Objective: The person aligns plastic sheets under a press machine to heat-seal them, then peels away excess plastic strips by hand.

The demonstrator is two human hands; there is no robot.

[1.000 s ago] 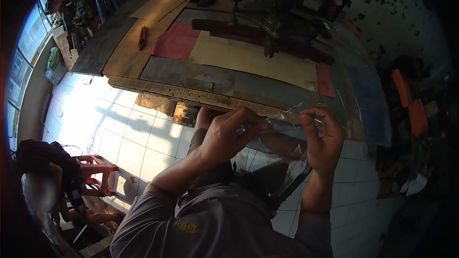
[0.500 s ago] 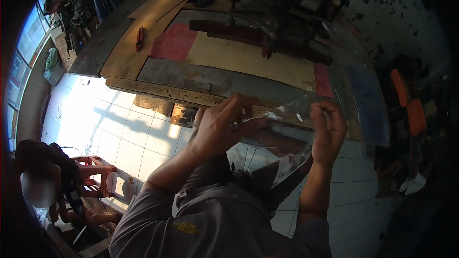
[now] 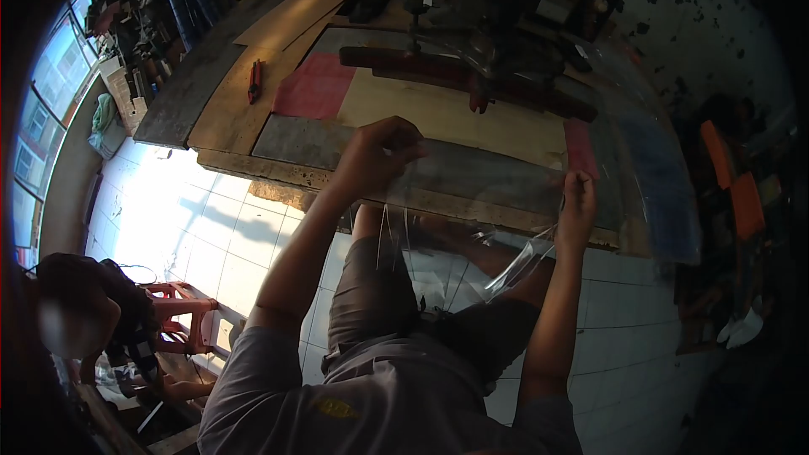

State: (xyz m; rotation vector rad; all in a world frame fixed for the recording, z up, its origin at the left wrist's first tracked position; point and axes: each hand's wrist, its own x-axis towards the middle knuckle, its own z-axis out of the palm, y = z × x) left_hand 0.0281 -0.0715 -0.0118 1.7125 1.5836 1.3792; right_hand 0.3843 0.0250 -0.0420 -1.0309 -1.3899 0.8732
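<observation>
A clear plastic sheet [image 3: 506, 265] hangs between my hands in front of the workbench edge, over my lap. My left hand [image 3: 388, 147] pinches its left side, above the grey board at the bench's front. On the other side, my right hand [image 3: 578, 195] has its fingers closed on the sheet, just below a pink piece [image 3: 580, 145]. Behind my hands lies a long cream strip [image 3: 455, 114] with another pink piece [image 3: 313, 87] at its left end. A dark red bar [image 3: 463, 80] of a machine spans above the strip.
A red cutter [image 3: 254, 82] lies on brown board at the bench's left. Another person [image 3: 93, 303] is at the lower left, beside a red stool [image 3: 181, 312]. Orange objects [image 3: 746, 202] stand at the right. A blue sheet [image 3: 661, 206] hangs at the bench's right end.
Both hands have moved, the left up and forward over the bench. They are farther apart, with the plastic spread wider and hanging between them. The view has shifted slightly.
</observation>
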